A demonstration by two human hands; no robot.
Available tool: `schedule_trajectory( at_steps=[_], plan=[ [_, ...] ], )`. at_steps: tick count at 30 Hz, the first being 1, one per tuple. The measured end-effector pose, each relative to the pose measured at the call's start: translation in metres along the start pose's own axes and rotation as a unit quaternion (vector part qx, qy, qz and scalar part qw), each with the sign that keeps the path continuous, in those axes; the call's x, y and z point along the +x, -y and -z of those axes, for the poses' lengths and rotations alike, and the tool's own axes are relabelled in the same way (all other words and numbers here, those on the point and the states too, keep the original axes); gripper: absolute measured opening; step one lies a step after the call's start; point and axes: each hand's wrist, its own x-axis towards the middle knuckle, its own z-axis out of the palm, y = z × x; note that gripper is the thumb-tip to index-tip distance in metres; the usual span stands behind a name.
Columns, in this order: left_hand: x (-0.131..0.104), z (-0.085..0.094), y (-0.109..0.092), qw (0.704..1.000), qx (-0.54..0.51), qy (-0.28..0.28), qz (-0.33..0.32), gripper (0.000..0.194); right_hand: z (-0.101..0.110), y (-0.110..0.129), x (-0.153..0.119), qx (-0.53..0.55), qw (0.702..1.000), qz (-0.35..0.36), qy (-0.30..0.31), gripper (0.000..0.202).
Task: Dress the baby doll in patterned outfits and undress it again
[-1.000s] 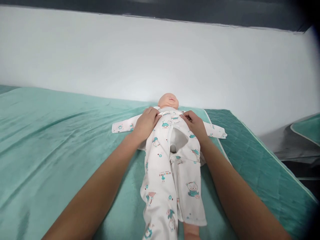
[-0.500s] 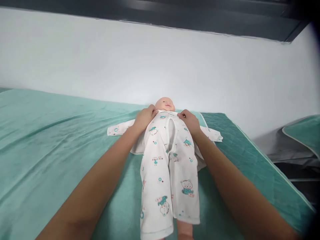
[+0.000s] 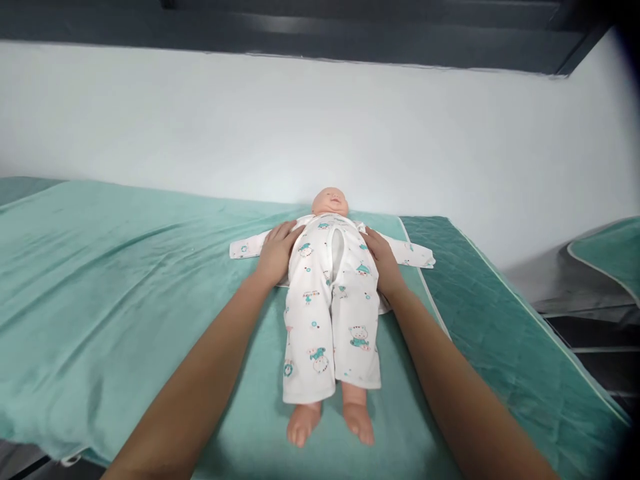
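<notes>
A baby doll (image 3: 330,201) lies on its back, head toward the wall and bare feet toward me. It wears white printed split-crotch trousers (image 3: 310,313) pulled high up its body, over a white printed top (image 3: 407,253) whose sleeves spread to both sides. My left hand (image 3: 278,252) rests along the doll's side at the left, fingers stretched out on the clothing. On the other side my right hand (image 3: 384,260) lies against the trousers and top, its fingers extended and partly hidden by the cloth. Neither hand grips the fabric.
A light green sheet (image 3: 125,280) covers the bed beneath the doll. At the right lies a darker quilted green pad (image 3: 480,300). Behind stands a white wall (image 3: 250,127) with a dark beam (image 3: 320,33) overhead. Another green-covered surface (image 3: 610,253) is at the far right.
Both hands have let go of the trousers' waist near the doll's neck and slid down to its sides, fingers now straightened. The view has shifted, and both feet now show.
</notes>
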Motion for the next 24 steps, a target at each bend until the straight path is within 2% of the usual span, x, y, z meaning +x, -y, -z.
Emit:
schedule_trajectory(
  at_steps=[5, 9, 13, 15, 17, 20, 24],
  plan=[
    [-0.054, 0.010, -0.016, 0.995, 0.089, 0.040, 0.032, 0.053, 0.008, 0.021, -0.043, 0.028, 0.999, -0.040, 0.008, 0.054],
    [-0.087, 0.019, -0.034, 0.988, 0.119, 0.087, 0.052, 0.046, 0.020, 0.061, -0.084, 0.085, 0.995, -0.049, -0.029, 0.048],
    [-0.110, 0.027, -0.047, 0.990, 0.112, 0.082, 0.039, 0.046, 0.033, 0.109, -0.148, 0.111, 0.988, -0.078, -0.072, 0.033],
    [-0.116, 0.029, -0.051, 0.992, 0.098, 0.067, 0.044, 0.044, 0.037, 0.127, -0.181, 0.112, 0.988, -0.093, -0.046, 0.024],
    [-0.118, 0.031, -0.052, 0.993, 0.082, 0.056, 0.059, 0.043, 0.039, 0.138, -0.206, 0.095, 0.991, -0.096, -0.019, 0.026],
    [-0.117, 0.032, -0.052, 0.994, 0.068, 0.051, 0.076, 0.041, 0.038, 0.142, -0.219, 0.050, 0.995, -0.087, 0.007, 0.037],
    [-0.115, 0.033, -0.049, 0.994, 0.061, 0.046, 0.079, 0.039, 0.037, 0.139, -0.201, -0.009, 0.997, -0.072, 0.030, 0.024]
  ],
)
